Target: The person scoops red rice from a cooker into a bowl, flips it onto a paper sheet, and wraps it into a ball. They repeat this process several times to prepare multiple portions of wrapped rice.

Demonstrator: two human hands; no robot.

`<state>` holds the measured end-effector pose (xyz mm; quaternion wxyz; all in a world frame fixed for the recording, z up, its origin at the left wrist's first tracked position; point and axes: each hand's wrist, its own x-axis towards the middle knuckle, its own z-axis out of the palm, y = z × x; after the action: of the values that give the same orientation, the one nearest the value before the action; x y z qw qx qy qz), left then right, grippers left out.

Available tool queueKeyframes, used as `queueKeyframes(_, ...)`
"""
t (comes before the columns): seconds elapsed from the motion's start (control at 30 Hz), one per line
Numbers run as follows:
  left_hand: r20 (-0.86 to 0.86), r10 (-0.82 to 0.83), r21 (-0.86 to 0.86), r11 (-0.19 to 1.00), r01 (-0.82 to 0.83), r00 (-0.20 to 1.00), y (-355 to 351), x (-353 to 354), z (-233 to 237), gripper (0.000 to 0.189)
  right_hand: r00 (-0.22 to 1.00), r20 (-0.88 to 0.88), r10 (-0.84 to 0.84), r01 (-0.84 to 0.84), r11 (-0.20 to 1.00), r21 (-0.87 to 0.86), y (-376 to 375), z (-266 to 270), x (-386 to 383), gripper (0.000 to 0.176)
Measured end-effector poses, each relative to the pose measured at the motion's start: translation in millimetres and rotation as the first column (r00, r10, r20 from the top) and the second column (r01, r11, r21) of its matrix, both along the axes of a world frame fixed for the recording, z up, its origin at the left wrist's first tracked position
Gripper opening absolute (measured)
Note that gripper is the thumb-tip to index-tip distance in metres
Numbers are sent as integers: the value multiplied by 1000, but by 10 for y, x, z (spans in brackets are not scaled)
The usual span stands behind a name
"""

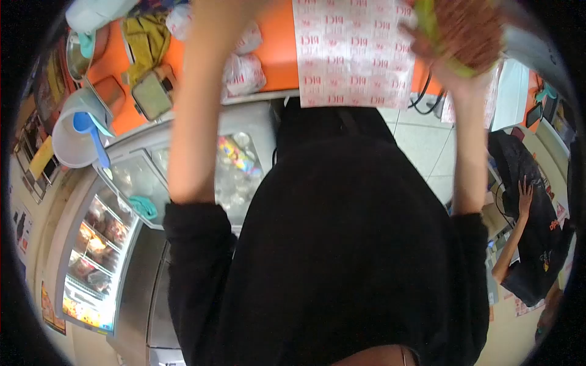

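At upper right, the brown-and-green bundle is clasped in the right hand, fingers wrapped around its left side; the left hand is unseen.

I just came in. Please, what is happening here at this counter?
A person in black sleeves reaches both arms toward an orange counter. The right hand has a closed grip on a blurred green and brown item, at the right edge of a printed paper sheet spread on the counter. The left forearm runs past the top edge, so that hand is out of view. A glass-topped freezer stands at the left; another person in black is at the right.
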<state>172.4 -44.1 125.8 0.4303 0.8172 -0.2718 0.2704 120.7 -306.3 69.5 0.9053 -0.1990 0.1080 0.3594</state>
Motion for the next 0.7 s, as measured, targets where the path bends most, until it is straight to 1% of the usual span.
queueKeyframes(0.03, -264, -3, 90, 996, 28, 964, -17, -338, -213, 44, 996, -86, 16, -7, 994, 110, -64, -164, -128, 63)
queueKeyframes(0.07, -518, 18, 170, 982, 83, 855, -47, -607, -455, 65, 996, -81, -47, 54, 995, 86, -71, -304, -252, 62)
queueKeyframes(0.1, -580, -17, 229, 956, 183, 815, -85, -747, -701, 76, 991, -79, -112, 117, 992, 55, -67, -363, -361, 62)
queueKeyframes(0.13, -639, -42, 279, 918, 282, 768, -142, -822, -966, 87, 974, -4, -227, 215, 928, -305, -2, -370, -401, 57)
queueKeyframes(0.17, -626, -54, 277, 917, 286, 778, -206, -883, -1184, 87, 945, 107, -309, 307, 728, -613, 90, -375, -421, 52)
queueKeyframes(0.2, -594, 27, 355, 906, 232, 804, -267, -930, -1369, 94, 945, 316, -88, 310, 556, -771, 134, -428, -406, 47)
queueKeyframes(0.23, -556, 107, 429, 886, 174, 824, -308, -952, -1515, 101, 881, 438, 178, 361, 345, -867, 183, -517, -372, 42)
queueKeyframes(0.27, -543, 97, 429, 886, 176, 834, -335, -929, -1637, 101, 761, 483, 434, 492, 99, -865, 278, -606, -371, 40)
queueKeyframes(0.3, -592, 166, 508, 837, 205, 789, -356, -896, -1739, 116, 616, 418, 668, 639, -114, -761, 381, -738, -395, 38)
queueKeyframes(0.33, -632, 242, 578, 781, 239, 736, -379, -890, -1796, 131, 459, 352, 816, 778, -178, -602, 470, -1020, -493, 38)
queueKeyframes(0.37, -621, 239, 580, 780, 233, 747, -382, -884, -1819, 131, 301, 230, 925, 892, -188, -412, 522, -1219, -536, 39)
queueKeyframes(0.4, -647, 258, 595, 759, 264, 717, -360, -883, -1826, 136, 304, 189, 934, 859, -183, -479, 524, -1200, -508, 41)
queueKeyframes(0.43, -669, 279, 609, 737, 293, 689, -340, -857, -1824, 141, 306, 195, 932, 865, -187, -465, 482, -1193, -447, 41)
queueKeyframes(0.5, -681, 271, 605, 732, 313, 680, -314, -916, -1816, 141, 116, 134, 984, 899, -47, -435, 371, -1163, -433, 40)
queueKeyframes(0.53, -684, 275, 606, 730, 317, 675, -309, -926, -1818, 142, 52, 131, 990, 903, 10, -430, 325, -1156, -402, 39)
queueKeyframes(0.57, -678, 281, 610, 730, 307, 680, -315, -873, -1811, 143, 57, 134, 989, 911, 3, -413, 334, -1156, -382, 39)
queueKeyframes(0.6, -663, 276, 618, 727, 300, 695, -319, -844, -1795, 143, 113, 144, 983, 896, -38, -442, 374, -1163, -388, 40)
queueKeyframes(0.63, -670, 298, 634, 706, 316, 680, -321, -848, -1782, 143, 170, 153, 973, 878, -79, -472, 417, -1175, -407, 42)
queueKeyframes(0.67, -673, 320, 651, 685, 327, 667, -335, -849, -1766, 144, 266, 134, 955, 846, -165, -506, 469, -1150, -459, 42)
queueKeyframes(0.7, -657, 316, 659, 682, 317, 685, -351, -856, -1747, 144, 270, 142, 952, 857, -171, -487, 465, -1108, -551, 42)
